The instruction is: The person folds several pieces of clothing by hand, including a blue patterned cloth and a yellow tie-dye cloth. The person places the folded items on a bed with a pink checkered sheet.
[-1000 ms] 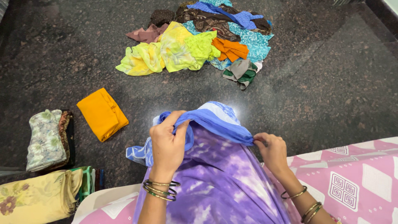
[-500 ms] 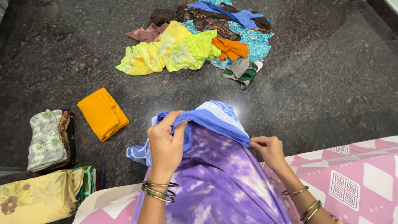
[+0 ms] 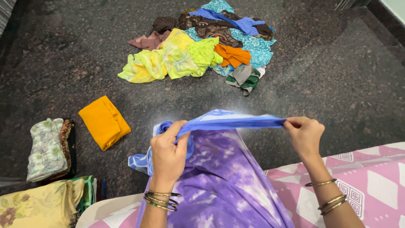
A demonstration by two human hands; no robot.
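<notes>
Purple tie-dyed cloth (image 3: 219,177) is stretched between both hands above the dark floor (image 3: 63,50), its lower end cut off. Left hand (image 3: 168,154) and right hand (image 3: 304,134) pinch its blue edge, fingers clenched. One orange folded cloth (image 3: 104,121) lies nearby.

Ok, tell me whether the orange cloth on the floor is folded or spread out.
Folded. The orange cloth lies as a compact, layered rectangle on the dark floor, unlike the loose cloth pile beyond it.
</notes>
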